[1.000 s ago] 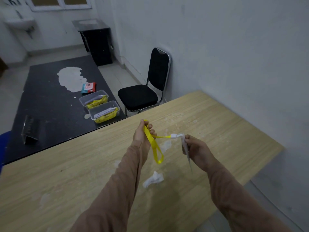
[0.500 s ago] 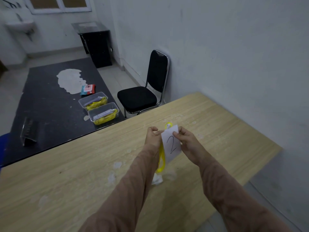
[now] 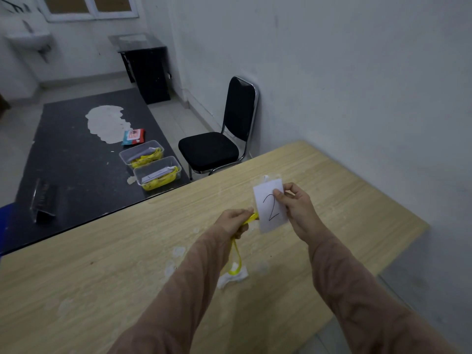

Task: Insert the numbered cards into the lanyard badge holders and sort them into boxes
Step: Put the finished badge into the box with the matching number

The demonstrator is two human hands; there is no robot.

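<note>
Card marked 2 [image 3: 268, 200], backed by clear badge holder [image 3: 271, 178], is held above wooden surface [image 3: 102, 277]; right hand [image 3: 296, 208] pinches its right edge. Left hand [image 3: 233, 221] grips yellow lanyard [image 3: 236, 254], loop hanging down. Near box [image 3: 157, 176] and far box [image 3: 141, 154] sit on dark surface [image 3: 76, 154].

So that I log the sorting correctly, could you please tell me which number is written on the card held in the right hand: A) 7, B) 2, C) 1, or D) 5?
B: the white card pinched by the right hand bears a handwritten 2, while the left hand holds the yellow lanyard.
</note>
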